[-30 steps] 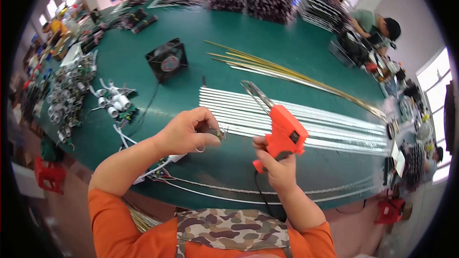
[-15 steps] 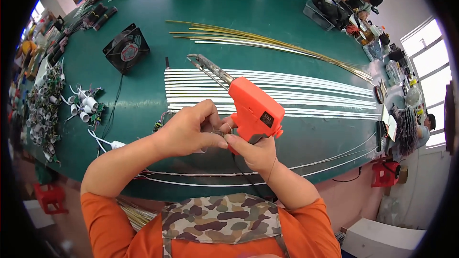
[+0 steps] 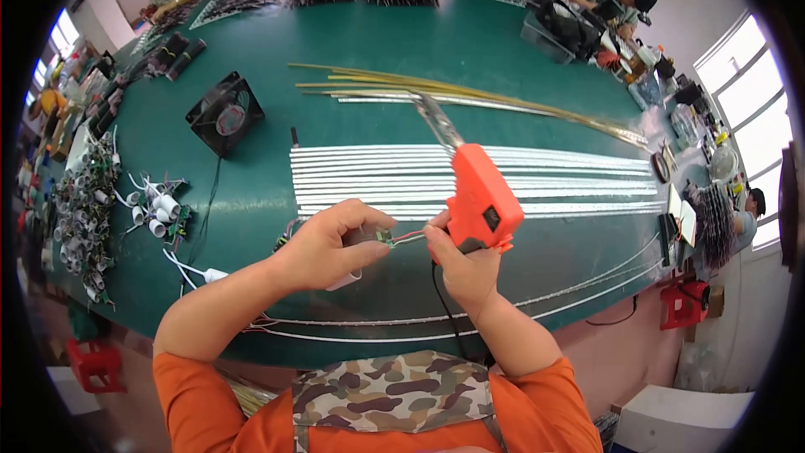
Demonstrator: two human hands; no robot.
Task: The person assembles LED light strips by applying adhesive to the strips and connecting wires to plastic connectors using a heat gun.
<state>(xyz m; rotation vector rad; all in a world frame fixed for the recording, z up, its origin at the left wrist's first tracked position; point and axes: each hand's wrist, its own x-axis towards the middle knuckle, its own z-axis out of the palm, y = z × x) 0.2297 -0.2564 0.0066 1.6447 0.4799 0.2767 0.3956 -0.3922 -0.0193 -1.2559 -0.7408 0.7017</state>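
Pinching a small green circuit board (image 3: 383,239) between thumb and fingers, the left hand (image 3: 329,241) hangs at the near side of the row of silvery-white strips (image 3: 570,186), toward the row's left end. A white plastic piece (image 3: 345,279) shows below that palm, also nearer the wearer than the row. Thin red and pale wires (image 3: 409,237) span the gap from the board to the right hand (image 3: 466,273), just off the row's near edge. That right hand is closed round the grip of an orange-red soldering gun (image 3: 486,197), whose body overlaps the row in this view and whose metal tip points beyond its far side. Whether the right thumb and forefinger also pinch the wire ends is hard to tell, since they are small and partly hidden.

The step in hand looks like handling and lining up the wires at the board rather than heating, as the tip points away from the board. A next move toward soldering would call for a steady left pinch, exposed joints, and the tip brought round clear of the fingers.
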